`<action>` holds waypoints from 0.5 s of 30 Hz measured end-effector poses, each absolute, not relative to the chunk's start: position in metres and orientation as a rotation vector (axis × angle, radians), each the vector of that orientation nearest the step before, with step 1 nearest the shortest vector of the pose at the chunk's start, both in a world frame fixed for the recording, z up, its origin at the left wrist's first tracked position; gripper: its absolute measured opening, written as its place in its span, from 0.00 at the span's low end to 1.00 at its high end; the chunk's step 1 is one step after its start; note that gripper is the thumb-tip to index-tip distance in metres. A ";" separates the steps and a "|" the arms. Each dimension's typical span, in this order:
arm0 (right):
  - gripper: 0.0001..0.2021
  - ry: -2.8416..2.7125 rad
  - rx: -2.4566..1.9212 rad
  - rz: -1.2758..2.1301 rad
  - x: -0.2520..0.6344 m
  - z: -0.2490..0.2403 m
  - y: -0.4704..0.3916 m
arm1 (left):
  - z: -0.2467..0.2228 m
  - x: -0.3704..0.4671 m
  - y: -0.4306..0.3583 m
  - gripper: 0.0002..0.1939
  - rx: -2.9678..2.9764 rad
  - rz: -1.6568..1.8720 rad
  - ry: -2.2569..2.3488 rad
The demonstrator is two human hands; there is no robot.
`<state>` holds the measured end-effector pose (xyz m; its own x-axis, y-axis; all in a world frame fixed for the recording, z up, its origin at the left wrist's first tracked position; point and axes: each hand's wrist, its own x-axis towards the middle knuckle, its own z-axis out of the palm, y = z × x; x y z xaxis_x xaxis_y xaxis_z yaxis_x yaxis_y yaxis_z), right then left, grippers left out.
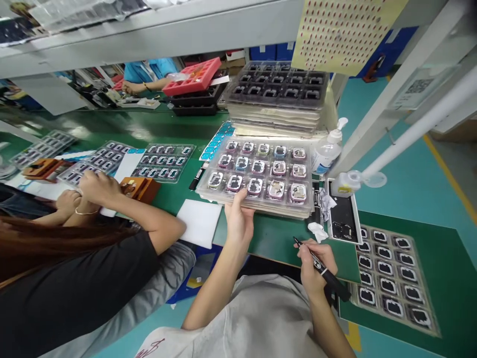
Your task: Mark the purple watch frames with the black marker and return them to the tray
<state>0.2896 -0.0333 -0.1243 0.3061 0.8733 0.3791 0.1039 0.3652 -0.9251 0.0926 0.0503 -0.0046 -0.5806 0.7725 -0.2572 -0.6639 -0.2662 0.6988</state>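
My left hand [240, 219] grips the near edge of a clear plastic tray [261, 205], its thumb on top and its fingers underneath. Rows of small square watch-like cases [254, 187] with white frames fill the tray's pockets. In my right hand [316, 263] is a black marker pen [326, 275], uncapped, its tip pointing up and left toward the tray but apart from it. Another black marker [197, 177] lies left of the tray. Right of the tray are a black pen-like object [316, 204] and crumpled white tissue [318, 231].
Stacked trays of black parts [278, 94] stand behind. A pump bottle [328, 149] and a black box with white rim [345, 219] are at the right, near another filled tray [391, 273]. A co-worker's arm [149, 214] reaches in at left, beside a white foam sheet [199, 221].
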 end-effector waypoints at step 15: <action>0.07 -1.228 -1.070 0.655 0.289 -0.124 -0.033 | 0.014 0.029 0.003 0.21 0.281 2.252 1.076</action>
